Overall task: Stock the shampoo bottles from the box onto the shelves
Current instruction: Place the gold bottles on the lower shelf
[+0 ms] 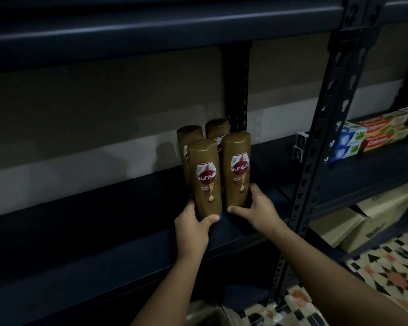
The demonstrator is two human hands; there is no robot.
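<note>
Four brown shampoo bottles stand upright together on the dark shelf (104, 208). I see my left hand (193, 222) gripping the base of the front-left bottle (205, 180), thumb across its front. My right hand (257, 210) cups the base of the front-right bottle (237, 168).

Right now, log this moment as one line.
left hand grips front-left bottle | right hand grips front-right bottle | shelf: four bottles upright

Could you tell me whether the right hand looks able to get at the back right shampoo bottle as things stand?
Probably not directly. The right hand holds the base of the front right bottle, which stands straight in front of the back right bottle. The upright post crowds its right side; only over the top looks free.
</note>
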